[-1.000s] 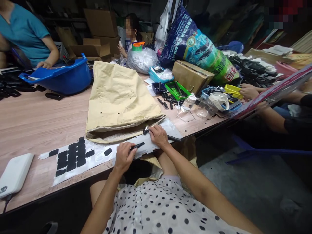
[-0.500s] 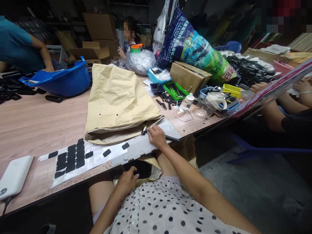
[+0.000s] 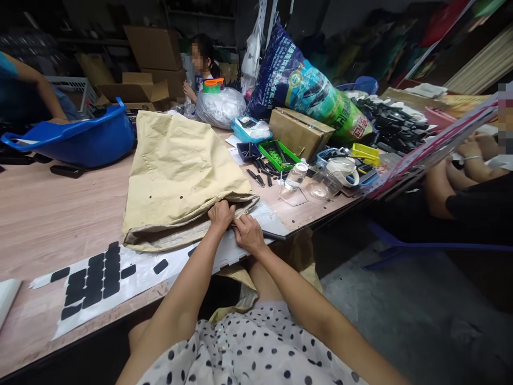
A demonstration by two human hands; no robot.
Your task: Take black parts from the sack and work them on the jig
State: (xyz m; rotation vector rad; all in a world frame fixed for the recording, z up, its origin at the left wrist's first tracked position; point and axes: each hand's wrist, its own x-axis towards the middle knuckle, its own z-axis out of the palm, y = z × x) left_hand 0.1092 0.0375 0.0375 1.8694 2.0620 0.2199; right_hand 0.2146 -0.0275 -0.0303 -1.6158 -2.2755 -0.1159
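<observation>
A tan paper sack (image 3: pixel 180 160) lies flat on the table, its mouth facing me and gaping slightly. At the right part of that mouth my left hand (image 3: pixel 222 215) is closed, its fingertips curled out of sight. Close beside it, my right hand (image 3: pixel 248 233) is closed too, over the pale grey board (image 3: pixel 228 251) along the table edge. Whatever lies between the fingers of either hand is hidden. A dark bar (image 3: pixel 274 236) sticks out to the right of my right hand. On the left is a white sheet (image 3: pixel 64 329) carrying rows of black rounded stickers (image 3: pixel 95 274).
A blue basin (image 3: pixel 96 139) stands at the left, near a person's arm. Behind the sack are a green tray (image 3: pixel 278 155), a bottle (image 3: pixel 295 176), a clear jug (image 3: pixel 331 179) and a carton (image 3: pixel 298 131). Another person sits at the right.
My left hand has risen from my lap to the sack's mouth, beside my right hand. The metal piece seen at my right fingertips is now hidden. The view has shifted right.
</observation>
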